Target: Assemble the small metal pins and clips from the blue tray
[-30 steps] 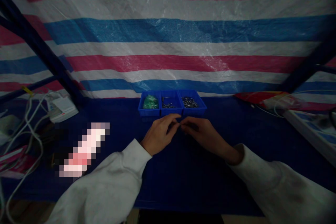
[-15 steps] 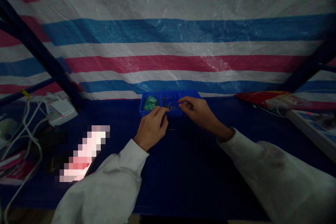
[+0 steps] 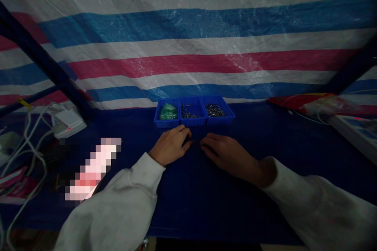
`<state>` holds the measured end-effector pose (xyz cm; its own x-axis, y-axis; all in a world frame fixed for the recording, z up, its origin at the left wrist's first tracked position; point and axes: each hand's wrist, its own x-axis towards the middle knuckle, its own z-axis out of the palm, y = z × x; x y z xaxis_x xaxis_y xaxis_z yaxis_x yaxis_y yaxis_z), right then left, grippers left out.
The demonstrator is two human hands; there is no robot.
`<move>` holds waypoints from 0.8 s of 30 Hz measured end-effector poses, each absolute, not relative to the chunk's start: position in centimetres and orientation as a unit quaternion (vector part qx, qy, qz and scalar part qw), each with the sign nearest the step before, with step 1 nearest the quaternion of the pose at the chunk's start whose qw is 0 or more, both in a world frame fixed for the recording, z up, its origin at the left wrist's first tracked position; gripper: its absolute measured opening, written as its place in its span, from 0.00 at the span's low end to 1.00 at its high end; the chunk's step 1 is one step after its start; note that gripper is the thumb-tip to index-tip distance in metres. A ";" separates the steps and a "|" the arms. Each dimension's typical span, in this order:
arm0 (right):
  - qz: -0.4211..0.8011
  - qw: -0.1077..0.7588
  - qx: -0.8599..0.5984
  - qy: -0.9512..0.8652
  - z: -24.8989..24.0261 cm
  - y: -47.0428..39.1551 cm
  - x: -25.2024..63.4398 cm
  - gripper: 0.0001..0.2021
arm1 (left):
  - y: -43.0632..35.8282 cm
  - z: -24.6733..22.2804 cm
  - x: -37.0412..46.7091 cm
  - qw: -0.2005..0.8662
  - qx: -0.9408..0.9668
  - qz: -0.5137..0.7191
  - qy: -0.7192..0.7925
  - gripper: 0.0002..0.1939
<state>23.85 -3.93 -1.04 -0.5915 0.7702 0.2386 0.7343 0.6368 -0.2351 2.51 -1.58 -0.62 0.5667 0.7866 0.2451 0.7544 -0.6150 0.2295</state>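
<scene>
My left hand [image 3: 171,146] is just in front of the blue compartment tray [image 3: 193,122], thumb and fingers closed at one end of a small thin metal piece [image 3: 192,140] whose tip sticks out to the right. My right hand [image 3: 228,152] rests low over the tabletop, its fingers curled together and pointing at the left hand; whatever is between them is hidden. Green plastic bag material [image 3: 169,112] fills the tray's left compartment. A few dark screw-like pieces [image 3: 188,114] lie in the middle one, and a heap of similar metal pieces [image 3: 214,110] is in the right.
On the left of the dark blue tabletop [image 3: 188,204] lie a lit, pixelated phone-like object [image 3: 91,170], tangled white cables [image 3: 29,141] and a white box [image 3: 70,122]. A red plastic packet [image 3: 297,103] and a white box-like item [image 3: 357,137] sit at right. Striped sheeting hangs behind.
My right hand has come back from over the tray to the tabletop, uncovering the right compartment. My left fingers have moved onto the thin piece lying on the table.
</scene>
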 end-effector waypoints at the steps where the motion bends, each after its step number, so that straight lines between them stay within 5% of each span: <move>1: 0.055 0.163 -0.423 -0.890 -1.1 -4.0 23.9 0.09 | -1.5 -0.7 2.5 0.052 0.885 0.165 0.431 0.04; 24: 0.139 0.276 -0.420 -0.853 -1.3 -3.4 23.9 0.06 | -2.6 -0.6 3.6 0.103 0.895 0.229 0.369 0.05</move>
